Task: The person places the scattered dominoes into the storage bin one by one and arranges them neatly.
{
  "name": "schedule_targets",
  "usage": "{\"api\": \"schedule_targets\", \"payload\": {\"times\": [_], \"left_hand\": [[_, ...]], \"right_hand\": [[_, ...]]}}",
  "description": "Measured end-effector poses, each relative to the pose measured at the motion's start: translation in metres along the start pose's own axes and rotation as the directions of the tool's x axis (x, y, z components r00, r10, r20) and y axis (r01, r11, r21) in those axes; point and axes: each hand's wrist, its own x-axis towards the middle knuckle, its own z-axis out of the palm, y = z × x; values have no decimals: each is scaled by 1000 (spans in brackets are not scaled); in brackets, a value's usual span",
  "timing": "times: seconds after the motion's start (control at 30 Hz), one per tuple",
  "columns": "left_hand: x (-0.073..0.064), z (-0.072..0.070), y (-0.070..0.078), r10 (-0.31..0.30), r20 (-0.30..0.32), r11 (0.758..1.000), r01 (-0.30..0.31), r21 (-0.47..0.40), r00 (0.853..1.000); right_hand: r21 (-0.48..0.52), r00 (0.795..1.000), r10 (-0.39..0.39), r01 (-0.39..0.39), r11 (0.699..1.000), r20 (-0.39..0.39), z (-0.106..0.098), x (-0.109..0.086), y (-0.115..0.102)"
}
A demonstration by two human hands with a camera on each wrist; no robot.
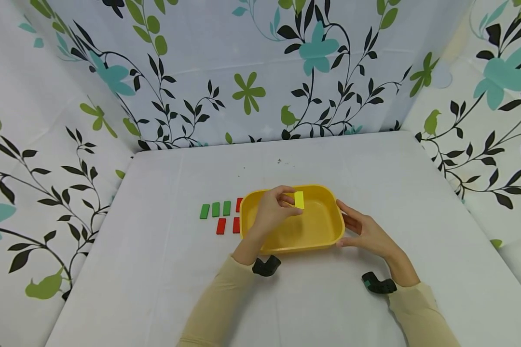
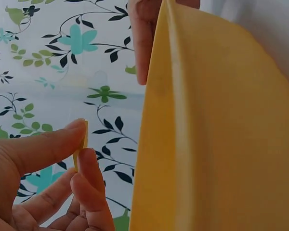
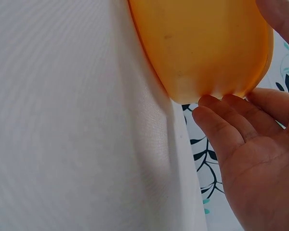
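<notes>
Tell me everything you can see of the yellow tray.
The yellow tray is oblong with rounded corners, raised walls and a rim; it looks like smooth plastic. It appears to sit open side up on the white table. The right hand holds its right end. The left hand, over it, hides part of its interior. Red pieces lie by its left edge.

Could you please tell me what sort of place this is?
Probably an indoor tabletop workspace, perhaps a screened-off booth: leaf-patterned curtains surround the far side and both flanks of a white-covered table, where small green tiles and red tiles are laid out.
</notes>
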Motion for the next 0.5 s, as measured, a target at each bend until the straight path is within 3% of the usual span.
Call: {"api": "schedule_targets", "payload": {"times": [0.17, 0.5], "left_hand": [[9, 26, -2, 14, -19, 1000, -14, 5, 1000], [23, 58, -1, -83, -115, 996, 86, 18, 990]], "right_hand": [[-15, 1000, 20, -20, 1000, -5, 0, 1, 1], [12, 1000, 12, -12, 1000, 4, 0, 2, 0]]}}
